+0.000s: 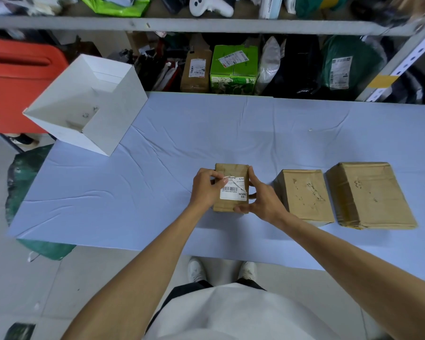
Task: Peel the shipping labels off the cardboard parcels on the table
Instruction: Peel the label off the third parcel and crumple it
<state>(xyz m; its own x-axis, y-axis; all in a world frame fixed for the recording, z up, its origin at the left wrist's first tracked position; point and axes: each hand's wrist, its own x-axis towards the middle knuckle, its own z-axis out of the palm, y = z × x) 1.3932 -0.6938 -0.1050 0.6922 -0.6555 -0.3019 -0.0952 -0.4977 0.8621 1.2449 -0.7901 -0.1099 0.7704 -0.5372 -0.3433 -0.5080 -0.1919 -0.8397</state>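
Observation:
A small brown cardboard parcel (231, 171) lies on the table (133, 192) in front of me. A white shipping label (232, 192) with a barcode is stuck on its top and is torn near the upper right. My left hand (205, 190) pinches the label's upper left corner. My right hand (260, 198) grips the parcel's right side and near edge. To the right lie two more brown parcels (303, 195) (368, 192), with scuffed, bare tops.
An open white box (84, 104) stands at the table's far left corner. Behind the table, shelves (206, 24) hold packages, among them a green carton (233, 67). A red crate (15, 77) and a green bag (22, 173) sit to the left.

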